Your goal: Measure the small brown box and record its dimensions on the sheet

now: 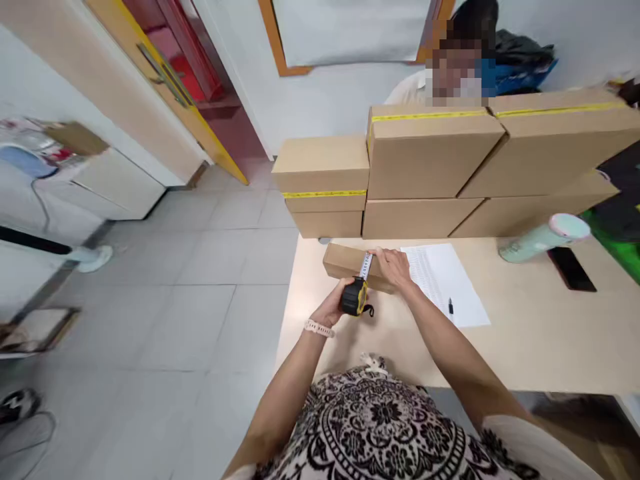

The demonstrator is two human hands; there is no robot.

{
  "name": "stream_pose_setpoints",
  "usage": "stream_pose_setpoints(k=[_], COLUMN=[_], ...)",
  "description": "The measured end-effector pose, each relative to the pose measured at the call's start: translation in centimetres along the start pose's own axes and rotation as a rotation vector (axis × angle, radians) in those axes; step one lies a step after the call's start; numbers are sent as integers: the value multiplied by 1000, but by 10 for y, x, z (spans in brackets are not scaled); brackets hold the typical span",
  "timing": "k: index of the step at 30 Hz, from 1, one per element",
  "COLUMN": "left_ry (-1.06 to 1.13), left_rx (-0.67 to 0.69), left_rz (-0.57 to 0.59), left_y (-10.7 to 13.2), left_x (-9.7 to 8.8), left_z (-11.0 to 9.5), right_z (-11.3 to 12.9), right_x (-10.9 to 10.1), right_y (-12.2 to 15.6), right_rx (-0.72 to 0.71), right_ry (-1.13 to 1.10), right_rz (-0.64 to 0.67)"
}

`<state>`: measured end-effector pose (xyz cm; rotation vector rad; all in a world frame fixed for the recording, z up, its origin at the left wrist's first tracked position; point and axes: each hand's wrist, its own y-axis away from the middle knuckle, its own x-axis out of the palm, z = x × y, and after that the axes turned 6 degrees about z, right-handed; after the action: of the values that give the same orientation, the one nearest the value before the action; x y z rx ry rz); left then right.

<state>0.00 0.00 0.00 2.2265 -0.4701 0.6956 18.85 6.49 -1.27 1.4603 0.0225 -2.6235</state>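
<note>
A black and yellow tape measure is gripped in my left hand, just over the near side of a small, long cardboard box on the table. The white blade is drawn out a short way across the box's top. At the blade's far end, my right hand pinches the tip near the box's far edge. That hand covers the right part of the box. Right beside it lies a printed sheet with a black pen on it.
Several large cardboard boxes with yellow tape are stacked along the table's far side. A green tumbler and a dark phone are at the right. Behind the boxes is another person. Tiled floor lies left.
</note>
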Motion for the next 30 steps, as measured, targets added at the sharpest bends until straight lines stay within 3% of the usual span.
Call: stream_pose_setpoints(k=[22, 30], left_ry=[22, -29], left_rx=[30, 62], left_rz=[4, 23], left_y=[-1, 2], left_x=[-1, 0], left_z=[0, 0], right_z=[-4, -4], right_x=[3, -1], right_y=[1, 3], right_rx=[-4, -87], right_ry=[-89, -160], right_rz=[-6, -72])
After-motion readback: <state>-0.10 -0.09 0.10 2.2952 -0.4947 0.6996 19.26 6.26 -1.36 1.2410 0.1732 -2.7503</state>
